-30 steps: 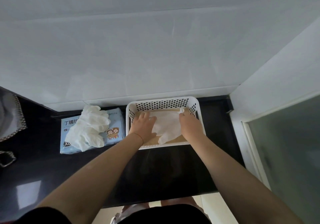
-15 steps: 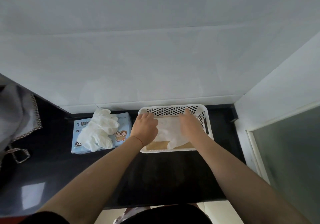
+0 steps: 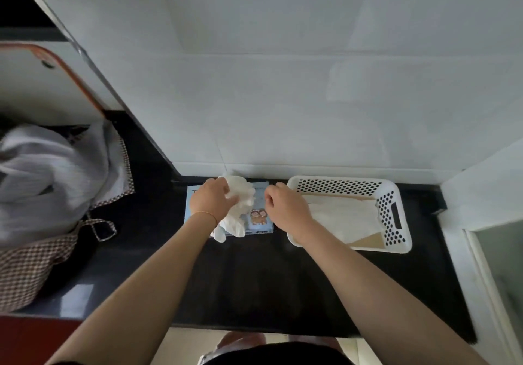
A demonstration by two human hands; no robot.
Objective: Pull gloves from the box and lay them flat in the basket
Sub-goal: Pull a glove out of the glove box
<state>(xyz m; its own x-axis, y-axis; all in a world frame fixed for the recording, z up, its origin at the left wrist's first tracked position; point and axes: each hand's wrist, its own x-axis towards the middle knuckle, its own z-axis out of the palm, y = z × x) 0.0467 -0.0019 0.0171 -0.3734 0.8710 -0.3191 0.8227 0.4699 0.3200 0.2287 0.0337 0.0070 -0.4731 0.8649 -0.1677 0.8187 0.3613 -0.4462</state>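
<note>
Here, crumpled white gloves (image 3: 236, 209), blue box (image 3: 261, 219)

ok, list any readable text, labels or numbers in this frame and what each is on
Light blue cardboard glove box: printing on its top is mostly hidden by the left hand and the bunch of white disposable gloves; only a small cartoon picture shows, and the lettering is too blurred to read.
White perforated plastic basket: no text.
Nothing else carries legible writing.

wall (image 3: 283, 96): white tile, glossy | countertop (image 3: 254, 279): black, polished, reflective | right: frosted glass panel (image 3: 501, 265) in white frame | left: checked fabric bag (image 3: 34, 265) holding white cloth (image 3: 42, 172)
</note>
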